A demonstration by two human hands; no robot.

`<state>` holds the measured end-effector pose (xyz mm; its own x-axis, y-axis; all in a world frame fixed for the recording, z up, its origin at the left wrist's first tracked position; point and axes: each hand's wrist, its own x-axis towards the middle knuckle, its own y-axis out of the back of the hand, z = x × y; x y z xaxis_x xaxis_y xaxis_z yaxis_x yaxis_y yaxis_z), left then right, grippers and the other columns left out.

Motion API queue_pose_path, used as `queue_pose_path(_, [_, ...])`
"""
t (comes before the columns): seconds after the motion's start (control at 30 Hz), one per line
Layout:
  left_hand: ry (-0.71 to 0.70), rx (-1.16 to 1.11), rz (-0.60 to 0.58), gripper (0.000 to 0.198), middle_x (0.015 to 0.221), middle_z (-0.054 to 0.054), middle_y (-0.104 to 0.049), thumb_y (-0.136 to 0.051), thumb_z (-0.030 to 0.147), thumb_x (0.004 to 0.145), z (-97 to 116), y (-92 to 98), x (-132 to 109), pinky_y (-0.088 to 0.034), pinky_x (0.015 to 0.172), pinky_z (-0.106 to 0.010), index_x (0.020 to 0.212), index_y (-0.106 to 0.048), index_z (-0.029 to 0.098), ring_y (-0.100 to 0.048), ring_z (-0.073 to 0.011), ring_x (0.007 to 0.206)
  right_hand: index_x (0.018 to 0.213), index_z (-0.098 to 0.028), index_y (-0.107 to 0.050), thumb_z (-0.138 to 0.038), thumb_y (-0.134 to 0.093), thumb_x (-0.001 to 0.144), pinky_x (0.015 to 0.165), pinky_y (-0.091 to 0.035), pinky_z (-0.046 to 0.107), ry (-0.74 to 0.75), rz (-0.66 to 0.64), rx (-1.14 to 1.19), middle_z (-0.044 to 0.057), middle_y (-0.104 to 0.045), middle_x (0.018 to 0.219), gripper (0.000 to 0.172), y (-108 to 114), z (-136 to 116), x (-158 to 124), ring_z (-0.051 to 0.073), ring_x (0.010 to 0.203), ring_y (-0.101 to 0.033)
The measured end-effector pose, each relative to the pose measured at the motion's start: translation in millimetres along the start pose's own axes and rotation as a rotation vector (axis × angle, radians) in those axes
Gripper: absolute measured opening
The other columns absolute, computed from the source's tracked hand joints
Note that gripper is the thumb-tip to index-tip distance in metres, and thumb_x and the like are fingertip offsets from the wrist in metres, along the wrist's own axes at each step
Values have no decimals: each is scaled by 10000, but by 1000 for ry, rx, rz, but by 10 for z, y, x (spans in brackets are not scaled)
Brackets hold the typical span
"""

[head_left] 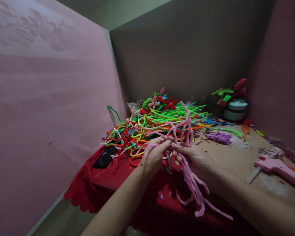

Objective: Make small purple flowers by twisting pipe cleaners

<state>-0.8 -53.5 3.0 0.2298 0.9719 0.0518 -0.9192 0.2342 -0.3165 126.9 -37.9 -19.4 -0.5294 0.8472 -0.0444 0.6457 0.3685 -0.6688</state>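
A loose bundle of pink pipe cleaners (pixel 190 177) hangs between my two hands, above the red tablecloth (pixel 108 177). My left hand (pixel 159 150) is closed, thumb and fingers pinching the pink stems near their middle. Close beside it, my right hand (pixel 189 154) is closed around the same bundle. Some stems fan upward past the fingers, while the longer ends droop below the right hand. Just behind both hands spreads a large heap of multicoloured pipe cleaners (pixel 157 121), in green, red, orange, yellow and other colours.
A black phone (pixel 104 157) lies left of the heap. On the brown board (pixel 236 160) are a purple pipe-cleaner bundle (pixel 219 136) and a pink glue gun (pixel 277 165). A lidded jar (pixel 236 109) and pipe-cleaner flowers (pixel 170 103) stand behind. Pink walls flank the table.
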Motion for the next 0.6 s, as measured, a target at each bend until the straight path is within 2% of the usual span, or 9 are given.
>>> queue_pose_path(0.13, [2, 11, 103, 379, 558, -26, -602, -618, 351, 724, 26, -12, 6, -485, 445, -246, 992, -546, 92, -602, -156, 470, 776, -100, -609, -184, -683, 706, 387, -436, 197, -17, 37, 13, -12, -588, 556, 132, 5, 6, -10, 63, 390, -490])
queue_pose_path(0.2, [11, 24, 111, 398, 559, -16, -603, -632, 357, 713, 60, -33, -12, -479, 435, -243, 1012, -543, 109, -598, -151, 463, 771, -100, -604, -186, -689, 699, 389, -435, 198, -31, 30, 21, -10, -588, 558, 140, -5, 9, -19, 64, 392, -491])
queue_pose_path(0.4, [90, 142, -51, 400, 526, -33, -606, -640, 364, 701, 151, -148, -63, -430, 361, -220, 983, -582, 87, -553, -138, 382, 806, -104, -613, -232, -702, 672, 363, -420, 209, 30, -82, -18, -38, -516, 426, 206, -47, 20, -34, 88, 347, -471])
queue_pose_path(0.6, [138, 152, -48, 456, 461, 2, -555, -632, 374, 698, 86, -174, 8, -448, 326, -246, 1048, -575, 86, -528, -142, 345, 740, -103, -589, -225, -725, 634, 372, -446, 227, 14, -97, -52, -15, -555, 469, 212, 11, 47, -4, 90, 362, -484])
